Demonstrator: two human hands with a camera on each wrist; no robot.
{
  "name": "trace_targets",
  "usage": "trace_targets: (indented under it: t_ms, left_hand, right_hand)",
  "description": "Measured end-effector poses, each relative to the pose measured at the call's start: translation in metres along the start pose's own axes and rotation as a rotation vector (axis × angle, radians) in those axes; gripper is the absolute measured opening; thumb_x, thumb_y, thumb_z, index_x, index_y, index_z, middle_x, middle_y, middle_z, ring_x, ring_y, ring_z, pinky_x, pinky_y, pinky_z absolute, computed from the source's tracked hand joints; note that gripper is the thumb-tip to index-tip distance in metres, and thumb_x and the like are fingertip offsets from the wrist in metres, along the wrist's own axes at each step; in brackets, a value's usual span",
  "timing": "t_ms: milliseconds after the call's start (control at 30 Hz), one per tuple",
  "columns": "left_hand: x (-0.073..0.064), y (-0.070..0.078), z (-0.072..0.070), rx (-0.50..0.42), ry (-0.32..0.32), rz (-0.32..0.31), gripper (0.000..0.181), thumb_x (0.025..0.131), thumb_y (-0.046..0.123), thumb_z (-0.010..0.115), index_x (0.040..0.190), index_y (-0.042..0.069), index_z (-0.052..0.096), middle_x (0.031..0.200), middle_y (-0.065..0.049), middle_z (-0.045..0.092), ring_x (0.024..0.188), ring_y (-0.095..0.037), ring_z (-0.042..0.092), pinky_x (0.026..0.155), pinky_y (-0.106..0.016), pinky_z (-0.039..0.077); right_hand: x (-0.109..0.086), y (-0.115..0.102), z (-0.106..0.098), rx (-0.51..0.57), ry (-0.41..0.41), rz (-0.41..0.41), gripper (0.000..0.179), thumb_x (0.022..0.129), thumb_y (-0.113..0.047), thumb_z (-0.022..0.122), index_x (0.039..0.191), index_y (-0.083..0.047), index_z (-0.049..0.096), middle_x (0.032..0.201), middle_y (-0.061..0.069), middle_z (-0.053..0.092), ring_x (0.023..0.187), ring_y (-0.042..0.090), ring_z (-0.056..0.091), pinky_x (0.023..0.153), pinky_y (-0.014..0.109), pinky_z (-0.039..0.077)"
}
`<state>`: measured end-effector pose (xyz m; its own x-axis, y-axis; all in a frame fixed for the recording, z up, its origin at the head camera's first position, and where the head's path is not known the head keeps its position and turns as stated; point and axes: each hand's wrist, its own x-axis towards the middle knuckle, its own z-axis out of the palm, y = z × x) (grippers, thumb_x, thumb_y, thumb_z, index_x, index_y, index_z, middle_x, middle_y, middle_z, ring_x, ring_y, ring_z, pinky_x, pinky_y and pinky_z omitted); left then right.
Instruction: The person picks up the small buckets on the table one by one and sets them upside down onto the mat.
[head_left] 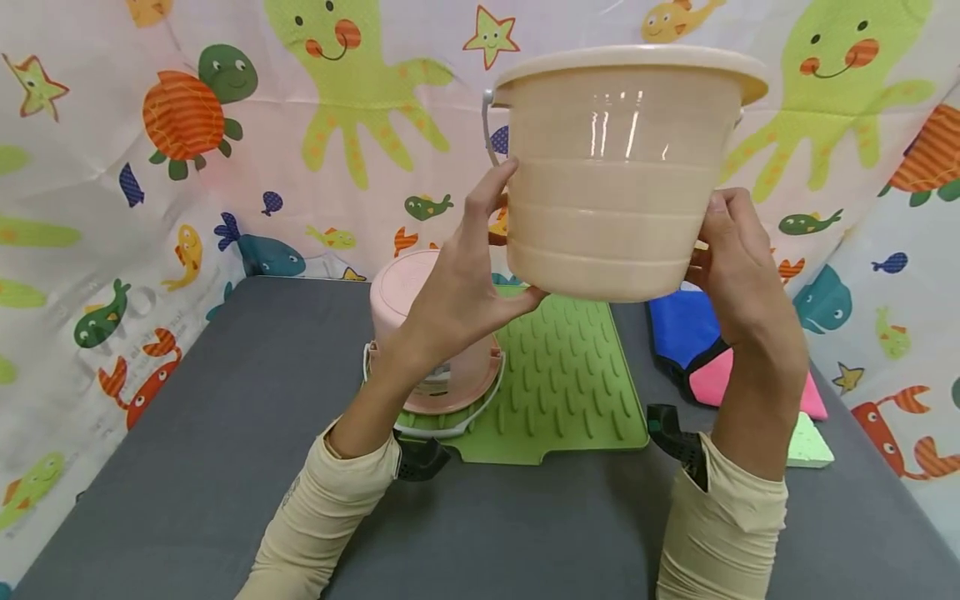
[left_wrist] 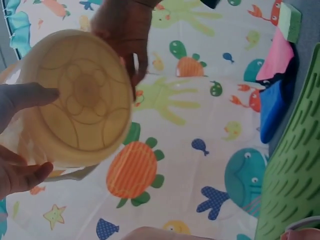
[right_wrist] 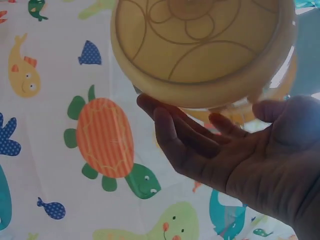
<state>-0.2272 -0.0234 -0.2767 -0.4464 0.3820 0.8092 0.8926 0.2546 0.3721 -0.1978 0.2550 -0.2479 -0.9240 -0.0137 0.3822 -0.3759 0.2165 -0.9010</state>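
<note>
A glossy cream bucket (head_left: 615, 183) is held up in the air, rim on top, between both hands. My left hand (head_left: 457, 275) grips its left side, with the thumb under the bottom edge. On the other side my right hand (head_left: 742, 258) grips the lower wall, fingers curled behind it. In the left wrist view the underside of the bucket (left_wrist: 87, 95) shows a moulded flower pattern, and the left thumb lies against it. The right wrist view shows the right hand (right_wrist: 225, 145) with its fingers around the bucket's lower edge (right_wrist: 200, 95). A grey handle (head_left: 489, 129) hangs at the bucket's left.
Behind my left hand a pink bucket (head_left: 401, 287) stands upside down on a green ridged mat (head_left: 562, 375). Right of the mat lie a blue and pink cloth (head_left: 682, 329) and a pale green block (head_left: 810, 446) on the grey table (head_left: 187, 467). A printed curtain (head_left: 247, 167) surrounds the table.
</note>
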Motion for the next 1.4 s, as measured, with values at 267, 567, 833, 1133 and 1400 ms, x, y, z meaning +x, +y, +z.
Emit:
trace_targets:
  t_ms: [267,567,833,1133,1400]
  left_hand:
    - [-0.001,0.006,0.003,-0.049,0.044,-0.059,0.099,0.082,0.018,0.090,0.149,-0.001,0.020,0.154,-0.017,0.047,0.137,-0.023,0.059,0.099,-0.026,0.056]
    - [0.001,0.017,-0.005,-0.085,0.068,-0.202,0.098,0.087,0.078,0.054,0.155,0.011,0.029,0.132,-0.014,0.073,0.100,-0.017,0.076,0.088,-0.028,0.060]
    - [-0.001,0.017,-0.011,-0.121,0.196,-0.108,0.109,0.083,0.084,0.048,0.158,0.005,0.038,0.112,-0.016,0.079,0.091,-0.016,0.079,0.086,-0.027,0.062]
    - [0.000,0.014,-0.016,0.025,0.143,0.137,0.104,0.073,0.035,0.095,0.152,-0.008,0.044,0.108,-0.015,0.075,0.088,-0.019,0.072,0.084,-0.027,0.060]
    - [-0.002,0.015,-0.011,0.225,0.121,0.009,0.096,0.079,0.033,0.088,0.156,-0.002,0.043,0.103,-0.014,0.065,0.091,-0.022,0.063,0.082,-0.031,0.051]
  right_hand:
    - [-0.011,-0.006,-0.005,0.196,-0.044,-0.334,0.034,0.107,-0.010,0.047,0.140,-0.004,0.047,0.131,0.016,0.060,0.109,0.023,0.068,0.091,0.020,0.058]
    - [-0.014,-0.013,-0.003,0.052,-0.077,-0.575,0.072,0.095,-0.027,0.075,0.152,0.004,0.042,0.154,0.012,0.048,0.141,0.029,0.045,0.107,0.024,0.045]
    - [-0.017,-0.018,-0.001,-0.153,-0.181,-0.690,0.131,0.064,-0.053,0.096,0.157,0.012,0.030,0.160,0.008,0.036,0.145,0.030,0.028,0.112,0.024,0.039]
    - [-0.010,-0.014,-0.010,-0.231,-0.117,-0.630,0.119,0.072,-0.044,0.094,0.160,0.003,0.030,0.158,0.004,0.038,0.149,0.029,0.033,0.120,0.025,0.041]
    - [-0.009,-0.005,-0.003,-0.196,-0.079,-0.559,0.112,0.079,-0.058,0.083,0.161,-0.002,0.033,0.162,0.002,0.035,0.152,0.025,0.024,0.121,0.027,0.030]
